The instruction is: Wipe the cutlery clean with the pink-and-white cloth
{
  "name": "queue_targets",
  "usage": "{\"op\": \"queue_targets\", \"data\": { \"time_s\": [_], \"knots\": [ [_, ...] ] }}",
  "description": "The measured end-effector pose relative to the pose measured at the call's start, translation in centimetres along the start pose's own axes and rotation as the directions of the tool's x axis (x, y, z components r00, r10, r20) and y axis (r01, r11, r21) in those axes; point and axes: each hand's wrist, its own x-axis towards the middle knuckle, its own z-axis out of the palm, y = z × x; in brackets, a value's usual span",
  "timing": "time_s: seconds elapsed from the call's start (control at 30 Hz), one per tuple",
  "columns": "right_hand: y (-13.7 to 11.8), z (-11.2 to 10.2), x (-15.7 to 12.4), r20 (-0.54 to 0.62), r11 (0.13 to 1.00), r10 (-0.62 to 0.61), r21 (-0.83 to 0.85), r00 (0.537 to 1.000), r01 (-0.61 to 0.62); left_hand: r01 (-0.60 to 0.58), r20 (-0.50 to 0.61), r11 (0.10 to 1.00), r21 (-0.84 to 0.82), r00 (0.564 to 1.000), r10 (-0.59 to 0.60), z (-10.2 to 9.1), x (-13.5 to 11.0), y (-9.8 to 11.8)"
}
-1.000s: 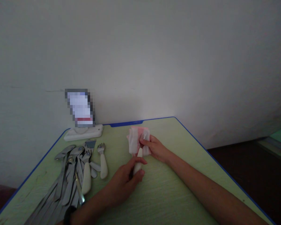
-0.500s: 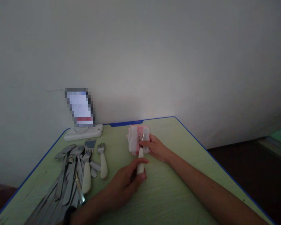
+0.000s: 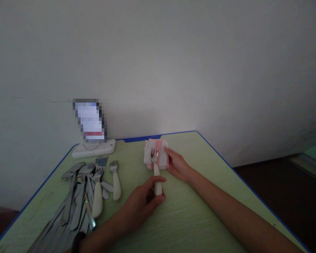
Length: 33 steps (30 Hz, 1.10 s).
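My left hand (image 3: 143,201) is closed around the white handle of a small fork (image 3: 156,168), whose metal tines lie bare on top of a pink-and-white cloth (image 3: 157,156). My right hand (image 3: 177,165) holds that folded cloth from its right side, fingers curled against it. Both hands rest low over the pale green table (image 3: 200,211) near its far middle.
At the left lies a heap of metal cutlery (image 3: 73,200) with two white-handled pieces (image 3: 116,182) beside it. A white stand with a blurred card (image 3: 92,140) sits at the table's back edge by the wall. The blue-edged table drops off at the right.
The fork's tines, earlier wrapped under my right thumb in the cloth, now lie uncovered on top of it. My left hand drew the fork slightly back toward me.
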Motion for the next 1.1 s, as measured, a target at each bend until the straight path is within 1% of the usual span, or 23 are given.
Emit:
{"op": "queue_targets", "data": {
  "time_s": [0.1,0.2,0.27,0.37,0.47,0.57,0.7,0.8,0.93,1.1],
  "knots": [
    [-0.3,0.0,0.2,0.002,0.997,0.033,0.065,0.999,-0.033,0.002,-0.018,0.999,-0.045,1.0,-0.003,0.1,0.0,-0.1],
    [-0.5,-0.2,0.1,-0.004,0.99,0.038,0.134,0.999,-0.037,-0.004,-0.036,0.999,-0.048,0.999,0.002,0.2,0.0,0.0],
    [-0.6,-0.3,0.0,0.004,0.988,0.048,0.147,0.999,-0.048,-0.017,-0.055,0.998,-0.058,0.998,0.013,0.2,-0.1,0.0],
    [-0.4,-0.4,-0.1,0.036,0.996,0.036,0.079,0.999,-0.038,-0.039,-0.065,0.998,-0.043,0.997,0.036,0.2,-0.1,0.1],
    [-0.3,-0.4,-0.4,0.083,1.0,0.004,-0.016,0.997,-0.002,-0.048,-0.04,0.999,0.01,0.998,0.048,0.1,-0.3,0.2],
    [-0.4,-0.3,-0.6,0.118,0.998,0.003,-0.064,0.993,0.004,-0.04,-0.031,0.997,0.065,0.999,0.042,-0.1,-0.6,0.5],
    [-0.5,-0.2,-0.8,0.162,0.996,0.048,-0.083,0.986,-0.035,-0.042,-0.021,0.995,0.086,0.999,0.044,-0.1,-0.8,1.1],
    [-0.5,-0.3,-0.6,0.156,0.996,0.056,-0.074,0.986,-0.045,-0.046,-0.021,0.994,0.098,0.999,0.049,-0.2,-0.7,1.3],
    [-0.3,-0.4,-0.5,0.155,0.997,0.037,-0.079,0.987,-0.025,-0.079,-0.025,0.979,0.186,0.996,0.085,-0.3,-0.6,1.2],
    [-0.5,-0.3,-0.8,0.167,0.991,0.106,-0.103,0.98,-0.09,-0.123,-0.003,0.953,0.278,0.992,0.128,-0.4,-0.7,1.0]
  ]
}}
